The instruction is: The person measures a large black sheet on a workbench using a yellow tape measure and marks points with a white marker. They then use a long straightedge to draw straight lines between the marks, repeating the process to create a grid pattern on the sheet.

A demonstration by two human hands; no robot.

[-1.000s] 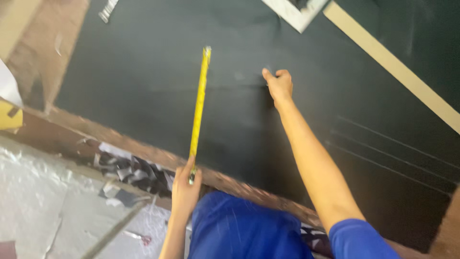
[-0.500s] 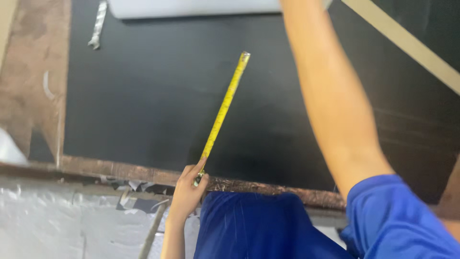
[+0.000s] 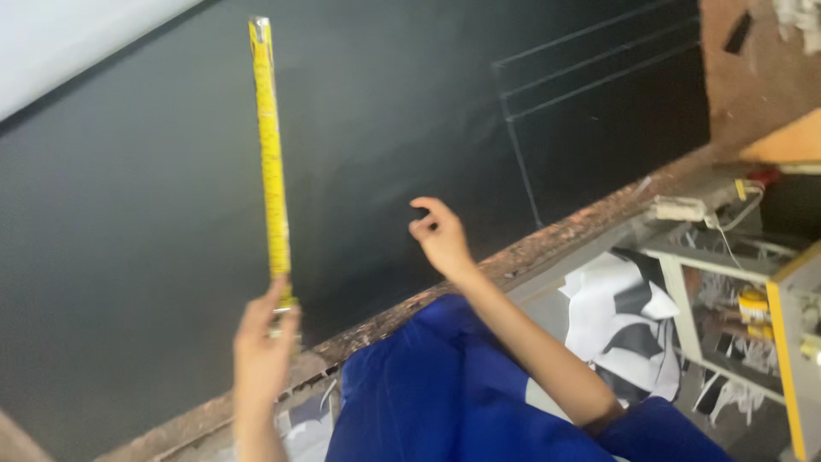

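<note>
Tape point(image 3: 270, 145) lay stretched across the black sheet point(image 3: 128, 222), its near end pinched in my left hand point(image 3: 261, 346). Right hand point(image 3: 440, 235) hovered half-curled, holding nothing; I saw chalk lines only at the far side, none by the tape.

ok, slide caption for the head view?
Left hand holds yellow tape measure across black sheet; right hand hovers empty.

Yellow tape measure point(image 3: 272, 154), black sheet point(image 3: 128, 214)

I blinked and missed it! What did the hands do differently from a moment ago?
The right hand pulled back from its far reach across the black sheet and now hovers near the table edge, fingers loosely curled and holding nothing. The left hand kept its grip on the yellow tape measure, stretched out over the sheet as before.
</note>
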